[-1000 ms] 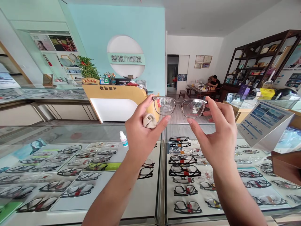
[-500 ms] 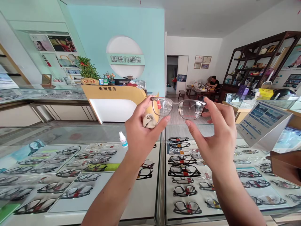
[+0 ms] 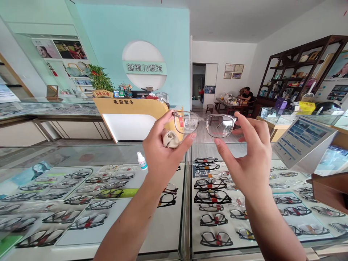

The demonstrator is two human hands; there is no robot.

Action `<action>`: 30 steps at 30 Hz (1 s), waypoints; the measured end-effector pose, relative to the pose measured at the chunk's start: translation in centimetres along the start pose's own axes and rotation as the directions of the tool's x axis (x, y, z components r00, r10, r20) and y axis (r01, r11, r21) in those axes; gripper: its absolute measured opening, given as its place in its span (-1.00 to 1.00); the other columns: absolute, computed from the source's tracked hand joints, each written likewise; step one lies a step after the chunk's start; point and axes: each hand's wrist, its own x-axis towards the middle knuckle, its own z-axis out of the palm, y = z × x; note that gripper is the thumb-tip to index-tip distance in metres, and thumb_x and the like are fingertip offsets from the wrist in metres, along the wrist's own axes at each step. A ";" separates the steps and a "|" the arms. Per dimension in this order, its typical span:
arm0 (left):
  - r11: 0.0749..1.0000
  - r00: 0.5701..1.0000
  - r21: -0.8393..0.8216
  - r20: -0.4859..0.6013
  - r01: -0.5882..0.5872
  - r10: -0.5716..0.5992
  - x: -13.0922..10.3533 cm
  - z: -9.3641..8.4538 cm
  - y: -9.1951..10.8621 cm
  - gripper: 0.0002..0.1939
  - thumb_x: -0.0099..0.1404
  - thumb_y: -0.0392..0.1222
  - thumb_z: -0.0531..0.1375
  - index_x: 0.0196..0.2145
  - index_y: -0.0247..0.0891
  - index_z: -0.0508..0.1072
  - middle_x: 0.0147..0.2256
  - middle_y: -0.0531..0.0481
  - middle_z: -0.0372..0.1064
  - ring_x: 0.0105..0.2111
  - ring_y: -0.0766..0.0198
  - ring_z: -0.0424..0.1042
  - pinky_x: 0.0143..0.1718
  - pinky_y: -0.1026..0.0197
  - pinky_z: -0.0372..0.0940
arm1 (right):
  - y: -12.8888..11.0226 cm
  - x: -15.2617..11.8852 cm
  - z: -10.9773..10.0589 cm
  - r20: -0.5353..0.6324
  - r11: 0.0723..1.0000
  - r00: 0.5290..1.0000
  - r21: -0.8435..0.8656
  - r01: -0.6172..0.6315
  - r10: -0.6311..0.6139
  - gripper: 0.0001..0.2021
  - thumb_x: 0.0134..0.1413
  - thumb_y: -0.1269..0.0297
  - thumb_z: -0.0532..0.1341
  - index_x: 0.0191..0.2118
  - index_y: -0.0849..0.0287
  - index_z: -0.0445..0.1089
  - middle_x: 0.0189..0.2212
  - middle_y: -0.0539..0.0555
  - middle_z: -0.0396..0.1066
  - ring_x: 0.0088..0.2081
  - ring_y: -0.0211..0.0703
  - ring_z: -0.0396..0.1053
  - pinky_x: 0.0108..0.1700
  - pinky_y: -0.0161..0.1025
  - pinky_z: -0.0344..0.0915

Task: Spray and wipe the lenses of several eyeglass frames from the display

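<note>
Both hands hold up a pair of eyeglasses (image 3: 202, 120) over the glass counter, its thin frame level and its front facing me. My left hand (image 3: 165, 146) grips the left end of the frame and also keeps a crumpled beige cloth (image 3: 171, 139) in its palm. My right hand (image 3: 248, 145) pinches the right end near the hinge, thumb below the lens. A red label shows through the left lens. On the glass left of my left wrist stands a small white dropper bottle (image 3: 141, 161) with a blue label.
Under the glass counter top (image 3: 108, 150) lie rows of spectacle frames (image 3: 212, 196). A tilted info stand (image 3: 301, 143) and a brown box (image 3: 330, 190) are at the right. Beyond stands a yellow-and-white cashier desk (image 3: 130, 123); a person (image 3: 247, 96) sits at a far table.
The eyeglasses and both hands have shifted very slightly left in view. The grip on the eyeglasses and the cloth looks the same.
</note>
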 end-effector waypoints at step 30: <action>0.979 0.979 0.090 -0.073 -0.183 0.190 -0.3 -0.1 0.7 -0.25 0.26 0.18 0.60 0.28 -0.07 0.49 0.07 -0.13 0.51 -0.02 0.03 0.58 -0.09 -0.02 0.55 | 0.9 0.0 0.9 0.083 0.995 0.992 -0.015 -0.097 0.098 -0.34 0.35 0.05 0.36 0.48 0.02 0.32 0.16 0.26 0.48 -0.01 0.15 0.57 -0.05 0.13 0.62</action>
